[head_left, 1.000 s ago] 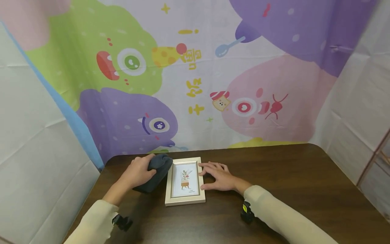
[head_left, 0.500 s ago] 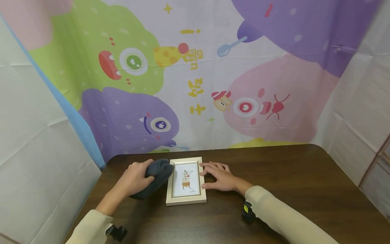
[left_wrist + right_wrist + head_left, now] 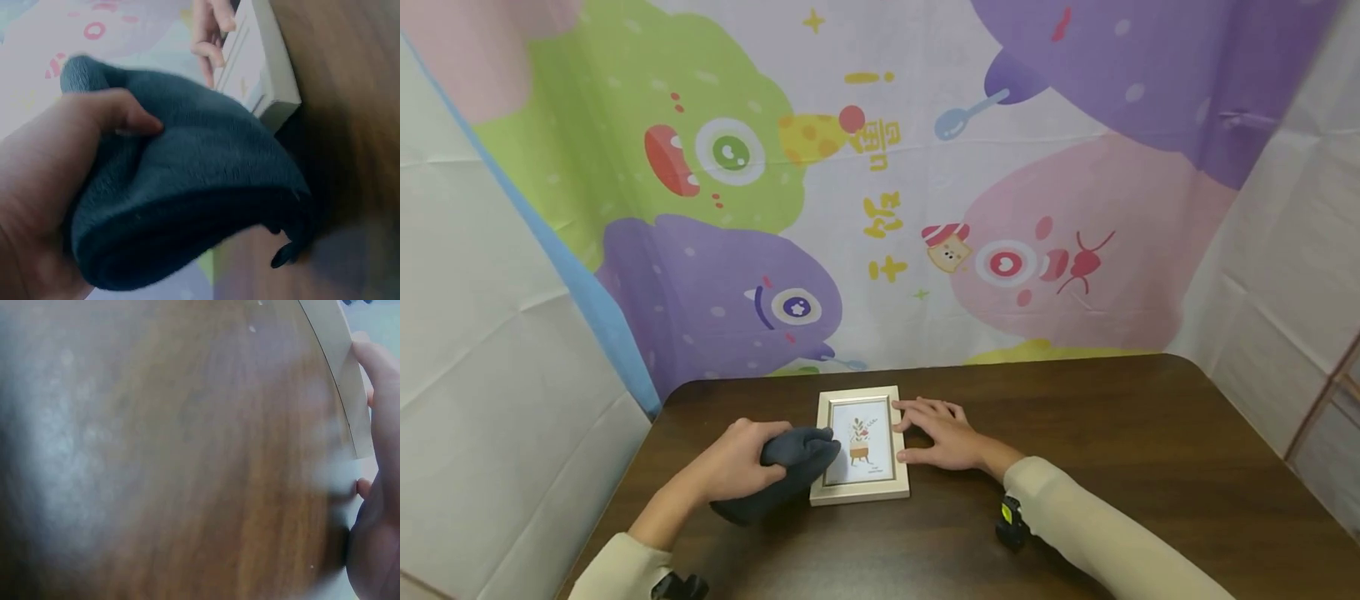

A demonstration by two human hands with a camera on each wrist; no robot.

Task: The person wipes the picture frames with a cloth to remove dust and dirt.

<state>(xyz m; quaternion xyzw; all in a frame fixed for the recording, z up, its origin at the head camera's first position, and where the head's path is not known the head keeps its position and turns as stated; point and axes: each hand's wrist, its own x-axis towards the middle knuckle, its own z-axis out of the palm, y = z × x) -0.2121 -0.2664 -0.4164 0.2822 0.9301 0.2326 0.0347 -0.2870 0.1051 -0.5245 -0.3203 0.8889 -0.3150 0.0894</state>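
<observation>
A cream picture frame (image 3: 859, 497) lies flat on the table, its print of a potted plant facing up. My left hand (image 3: 739, 458) grips a folded dark blue-grey cloth (image 3: 790, 468), and the cloth's tip overlaps the left border of the frame. In the left wrist view the thumb presses into the folded cloth (image 3: 206, 150), with the frame (image 3: 278, 75) just beyond it. On the other side, my right hand (image 3: 943, 433) touches the frame's right edge with thumb and fingertips. The right wrist view shows the thumb against the frame's side (image 3: 340, 369).
The brown wooden table (image 3: 1075, 467) extends around the frame, with rounded back corners. Behind it hangs a curtain (image 3: 895, 325) printed with cartoon monsters. Pale fabric walls (image 3: 490, 400) stand at the left and right.
My left hand has moved the cloth down along the frame's left side, from its top corner toward the middle. My right hand and the frame stay in place.
</observation>
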